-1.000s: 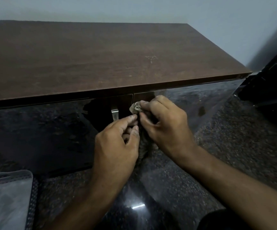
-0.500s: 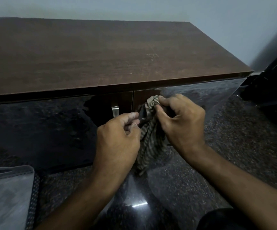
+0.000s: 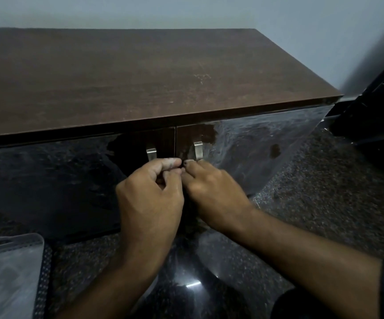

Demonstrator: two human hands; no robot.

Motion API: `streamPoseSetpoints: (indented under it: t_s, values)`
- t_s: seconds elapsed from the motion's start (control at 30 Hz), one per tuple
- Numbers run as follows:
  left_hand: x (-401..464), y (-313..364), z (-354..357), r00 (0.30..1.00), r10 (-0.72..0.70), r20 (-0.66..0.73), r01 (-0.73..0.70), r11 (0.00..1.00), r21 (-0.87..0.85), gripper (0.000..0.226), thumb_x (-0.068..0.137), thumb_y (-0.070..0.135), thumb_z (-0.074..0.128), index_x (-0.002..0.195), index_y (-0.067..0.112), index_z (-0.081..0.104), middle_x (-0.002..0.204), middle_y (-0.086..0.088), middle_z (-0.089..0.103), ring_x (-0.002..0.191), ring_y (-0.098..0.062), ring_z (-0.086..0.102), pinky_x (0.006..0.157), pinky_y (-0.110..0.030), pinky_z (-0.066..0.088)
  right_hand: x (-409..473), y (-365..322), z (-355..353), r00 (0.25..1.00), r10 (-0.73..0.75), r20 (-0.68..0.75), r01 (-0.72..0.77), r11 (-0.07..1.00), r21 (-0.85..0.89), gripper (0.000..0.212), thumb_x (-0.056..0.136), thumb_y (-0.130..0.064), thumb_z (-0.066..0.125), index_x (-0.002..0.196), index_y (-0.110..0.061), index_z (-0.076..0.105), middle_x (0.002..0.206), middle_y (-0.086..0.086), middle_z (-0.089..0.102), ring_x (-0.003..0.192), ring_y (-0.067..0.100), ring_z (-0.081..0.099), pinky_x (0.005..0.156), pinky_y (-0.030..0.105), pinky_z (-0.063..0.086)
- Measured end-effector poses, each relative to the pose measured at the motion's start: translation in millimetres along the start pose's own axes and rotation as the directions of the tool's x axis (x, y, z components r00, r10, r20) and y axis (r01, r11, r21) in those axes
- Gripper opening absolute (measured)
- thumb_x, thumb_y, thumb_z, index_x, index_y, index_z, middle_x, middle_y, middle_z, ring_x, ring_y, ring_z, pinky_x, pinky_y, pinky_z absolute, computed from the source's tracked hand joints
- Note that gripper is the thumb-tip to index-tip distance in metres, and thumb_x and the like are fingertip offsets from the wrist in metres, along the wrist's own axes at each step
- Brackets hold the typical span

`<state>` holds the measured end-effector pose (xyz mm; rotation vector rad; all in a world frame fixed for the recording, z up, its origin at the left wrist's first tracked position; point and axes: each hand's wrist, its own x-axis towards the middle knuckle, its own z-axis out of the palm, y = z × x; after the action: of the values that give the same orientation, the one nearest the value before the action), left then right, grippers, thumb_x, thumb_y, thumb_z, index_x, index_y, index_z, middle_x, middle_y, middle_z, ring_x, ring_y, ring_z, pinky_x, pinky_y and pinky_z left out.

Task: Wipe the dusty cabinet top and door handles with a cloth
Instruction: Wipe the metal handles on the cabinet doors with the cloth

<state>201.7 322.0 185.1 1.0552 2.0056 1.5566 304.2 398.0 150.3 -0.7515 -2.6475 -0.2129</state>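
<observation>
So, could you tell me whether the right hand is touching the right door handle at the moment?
Cannot tell. In the head view the right hand reaches the lower end of the right door handle, but its fingers overlap the handle there, so contact or a gap is hidden.

Dark speckled floor (image 3: pixel 324 180), brown-topped cabinet (image 3: pixel 140 77) standing on it, pale mat (image 3: pixel 4 272) lower left

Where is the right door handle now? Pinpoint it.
In the head view, the right door handle sits just right of the door seam, beside the left handle, directly above the right hand.

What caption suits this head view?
Two hands, left hand and right hand, meet below two metal door handles of a dark wooden cabinet.
</observation>
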Motion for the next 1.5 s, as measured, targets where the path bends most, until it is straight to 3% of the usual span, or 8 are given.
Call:
streamPoseSetpoints:
  t_s: [0.17,0.37,0.53,0.73,0.97,1.13,1.23,1.5]
  values:
    - [5.9,3.5,-5.8,0.998,0.029,-0.064,-0.030,1.000,-0.010,0.022,0.088,0.018,0.059,0.098,0.028,0.076,0.082,0.017,0.073,0.075,0.004,0.070,0.067,-0.011,0.055,18.5,6.7,-14.4,0.934,0.058,-0.354,-0.055,0.998,0.020,0.011,0.094,-0.002,0.062,0.095,0.004,0.070,0.089,0.015,0.066,0.083,0.029,0.063,0.059,0.039,0.056]
    - [5.7,1.6,-5.6,0.998,0.021,-0.062,-0.021,1.000,0.003,0.024,0.091,0.011,0.061,0.098,0.028,0.075,0.083,0.014,0.074,0.076,0.002,0.071,0.066,-0.010,0.055,8.3,0.1,2.9,0.992,-0.049,-0.120,0.040,0.996,-0.079,0.011,0.081,-0.002,0.073,0.091,0.001,0.069,0.089,0.016,0.065,0.083,0.029,0.061,0.056,0.035,0.053]
    - [8.4,6.6,-7.7,0.997,0.040,-0.064,-0.042,0.999,-0.031,0.025,0.090,0.010,0.060,0.095,0.029,0.076,0.081,0.014,0.075,0.074,0.002,0.071,0.066,-0.013,0.055,17.5,2.9,-11.5,0.905,-0.059,-0.421,0.012,0.993,-0.114,0.014,0.091,-0.007,0.063,0.079,-0.005,0.068,0.077,0.011,0.066,0.081,0.032,0.061,0.067,0.041,0.042]
    - [6.8,3.0,-8.6,0.999,0.001,-0.032,-0.001,1.000,0.012,0.023,0.091,0.014,0.058,0.101,0.026,0.076,0.085,0.015,0.073,0.078,0.003,0.070,0.066,-0.011,0.054,3.8,6.8,10.1,0.962,-0.176,-0.208,0.119,0.959,-0.258,0.017,0.086,-0.013,0.055,0.072,-0.012,0.065,0.064,0.003,0.064,0.105,0.029,0.050,0.076,0.039,0.033]
    - [6.6,6.1,-9.6,0.999,0.041,-0.011,-0.041,0.999,-0.008,0.024,0.091,0.011,0.059,0.097,0.028,0.075,0.082,0.017,0.073,0.075,0.006,0.069,0.064,-0.007,0.052,14.8,11.9,-13.6,0.871,-0.079,-0.484,-0.014,0.983,-0.185,0.012,0.089,-0.015,0.069,0.077,-0.014,0.071,0.074,-0.001,0.069,0.091,0.025,0.059,0.072,0.038,0.034]
    - [7.5,2.3,-8.8,0.999,0.042,0.006,-0.042,0.999,0.008,0.025,0.091,0.011,0.059,0.101,0.027,0.076,0.088,0.015,0.074,0.077,0.004,0.070,0.070,-0.013,0.056,7.1,11.3,-1.4,0.970,-0.104,-0.219,0.068,0.984,-0.165,0.008,0.086,-0.016,0.066,0.079,-0.013,0.068,0.070,0.001,0.068,0.096,0.027,0.051,0.074,0.039,0.032]
    - [10.2,-2.2,-6.1,0.997,0.053,0.053,-0.054,0.998,0.027,0.026,0.089,0.012,0.060,0.104,0.025,0.076,0.091,0.012,0.075,0.078,0.002,0.070,0.077,-0.027,0.060,6.5,16.4,-8.2,0.967,-0.043,-0.251,0.036,0.999,-0.030,0.010,0.091,-0.013,0.065,0.082,-0.011,0.069,0.072,0.002,0.066,0.083,0.025,0.047,0.068,0.040,0.034]
    - [8.1,-0.9,-1.1,0.954,0.216,0.206,-0.241,0.964,0.108,0.030,0.087,0.001,0.060,0.102,0.020,0.077,0.099,0.014,0.068,0.096,0.006,0.061,0.081,-0.001,0.043,-4.8,25.8,-24.1,0.822,0.384,-0.420,-0.261,0.911,0.320,0.005,0.087,-0.005,0.072,0.086,-0.001,0.069,0.080,0.009,0.067,0.074,0.017,0.061,0.067,0.025,0.050]
